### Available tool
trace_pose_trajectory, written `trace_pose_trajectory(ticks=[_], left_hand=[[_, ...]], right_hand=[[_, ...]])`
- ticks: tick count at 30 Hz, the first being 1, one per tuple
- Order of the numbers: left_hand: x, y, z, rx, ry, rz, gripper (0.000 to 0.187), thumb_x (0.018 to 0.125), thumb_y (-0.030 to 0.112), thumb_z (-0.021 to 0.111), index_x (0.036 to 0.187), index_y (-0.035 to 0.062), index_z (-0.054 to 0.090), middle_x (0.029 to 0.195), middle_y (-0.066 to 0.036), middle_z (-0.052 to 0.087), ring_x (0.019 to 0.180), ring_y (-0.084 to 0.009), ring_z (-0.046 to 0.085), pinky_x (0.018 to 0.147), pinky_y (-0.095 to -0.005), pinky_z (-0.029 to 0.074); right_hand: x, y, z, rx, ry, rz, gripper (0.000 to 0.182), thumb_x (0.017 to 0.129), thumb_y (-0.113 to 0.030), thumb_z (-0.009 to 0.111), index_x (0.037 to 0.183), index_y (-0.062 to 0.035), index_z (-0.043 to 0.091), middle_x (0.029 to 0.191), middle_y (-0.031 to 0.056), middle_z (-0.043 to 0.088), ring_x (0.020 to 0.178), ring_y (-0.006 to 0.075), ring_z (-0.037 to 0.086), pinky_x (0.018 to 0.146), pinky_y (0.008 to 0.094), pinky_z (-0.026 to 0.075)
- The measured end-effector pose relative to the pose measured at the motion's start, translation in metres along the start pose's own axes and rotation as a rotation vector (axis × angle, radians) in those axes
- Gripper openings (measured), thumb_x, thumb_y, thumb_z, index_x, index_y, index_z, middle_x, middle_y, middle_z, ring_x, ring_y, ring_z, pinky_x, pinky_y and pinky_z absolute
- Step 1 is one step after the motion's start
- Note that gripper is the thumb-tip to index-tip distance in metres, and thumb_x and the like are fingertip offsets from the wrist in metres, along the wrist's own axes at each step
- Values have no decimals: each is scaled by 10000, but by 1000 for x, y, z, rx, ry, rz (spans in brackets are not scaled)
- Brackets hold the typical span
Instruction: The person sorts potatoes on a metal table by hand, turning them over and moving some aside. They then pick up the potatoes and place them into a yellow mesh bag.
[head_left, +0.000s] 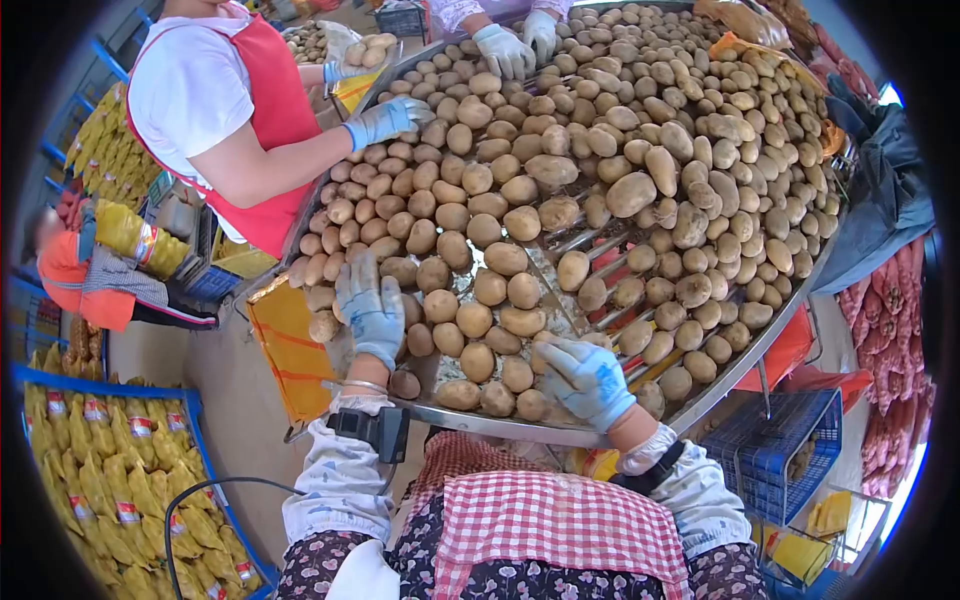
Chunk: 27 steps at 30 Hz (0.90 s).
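Note:
My left hand point(372, 308), in a blue-and-white work glove, lies on the potatoes at the left side of the metal sorting table point(520, 428). Its fingers are spread, and it touches the potatoes around it. My right hand point(588, 382), gloved alike, reaches over the table's near rim with fingers stretched out to the left. Its fingertips are against potatoes by the bars point(610, 315); whether its palm covers one is hidden. Between my hands sits a loose group of potatoes point(474, 320) on the wet metal surface. A large heap of potatoes point(690, 190) covers the right side.
A co-worker in a red apron point(285, 120) stands at the left, one gloved hand point(388, 122) on the potatoes. Another person's gloved hands point(505, 52) are at the far edge. Filled yellow bags point(130, 480) are at lower left; a blue crate point(775, 450) stands at right.

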<state>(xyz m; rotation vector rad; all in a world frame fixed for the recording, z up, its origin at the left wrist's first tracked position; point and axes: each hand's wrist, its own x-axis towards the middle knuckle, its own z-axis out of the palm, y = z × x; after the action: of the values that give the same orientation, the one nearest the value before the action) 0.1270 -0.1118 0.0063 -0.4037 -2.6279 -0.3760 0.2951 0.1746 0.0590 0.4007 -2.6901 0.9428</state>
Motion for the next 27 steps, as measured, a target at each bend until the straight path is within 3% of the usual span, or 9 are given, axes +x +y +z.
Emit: trace_pose_trajectory(ticks=[4,8,13,18,20,22,24,26,27], left_hand=[[-35,-16,-36,-531,106,-305,348,933,182,464,1244,43,536,1299,-160,515,1250,-357,429,1055,-479,310],[-58,-10,-52,-200,0,-9,231,875,175,546,1061,63,626,1308,-149,501,1275,-360,391,1076,-499,268],[-55,10,-41,-58,-459,234,592,696,264,720,1236,99,542,1354,-151,426,1298,-377,347,1102,-528,215],[-43,-15,-22,-145,-435,324,692,635,270,769,1249,84,511,1321,-174,442,1257,-370,391,1077,-511,275],[-35,-28,-26,-630,-370,151,663,661,239,752,1257,95,501,1273,-174,485,1227,-363,437,1047,-503,326],[-32,-30,-44,-632,-216,76,612,715,183,711,1261,52,467,1205,-152,530,1117,-336,529,973,-453,420],[-22,-32,-69,-1816,-242,-715,578,751,162,683,1268,44,452,1183,-123,532,1030,-244,581,881,-378,495],[-21,-42,-83,-1871,-284,-741,507,787,134,639,1254,47,460,1108,-100,556,972,-175,595,765,-306,532],[-27,-51,-85,-1702,-506,-737,464,802,129,618,1238,56,479,1070,-89,570,963,-167,596,732,-296,531]], right_hand=[[35,-15,42,-226,-267,9,366,833,-167,576,1193,-102,562,1179,119,606,898,266,653,719,413,531],[58,-26,82,-528,-490,196,329,862,-167,540,1187,-117,530,1250,107,565,903,242,663,699,417,540],[73,-23,86,-562,-650,390,325,877,-161,489,1188,-73,523,1130,132,606,927,281,656,730,414,533],[54,-7,36,-37,-236,410,445,775,-244,603,1153,-22,528,930,128,634,838,232,646,700,359,514],[42,-1,16,1372,176,835,227,847,-189,525,1011,-42,583,774,76,612,698,180,607,627,312,501],[38,-12,5,1325,224,942,204,858,-194,520,984,-47,583,766,61,594,656,155,571,593,284,481],[34,-17,9,1278,265,1046,186,869,-200,516,958,-51,584,758,45,576,615,130,536,559,257,461],[35,-20,26,1281,104,948,170,882,-209,505,933,-62,575,764,53,580,607,136,535,539,249,456],[40,-30,30,1317,138,1045,167,890,-211,502,937,-66,570,760,57,577,595,150,530,530,250,452]])
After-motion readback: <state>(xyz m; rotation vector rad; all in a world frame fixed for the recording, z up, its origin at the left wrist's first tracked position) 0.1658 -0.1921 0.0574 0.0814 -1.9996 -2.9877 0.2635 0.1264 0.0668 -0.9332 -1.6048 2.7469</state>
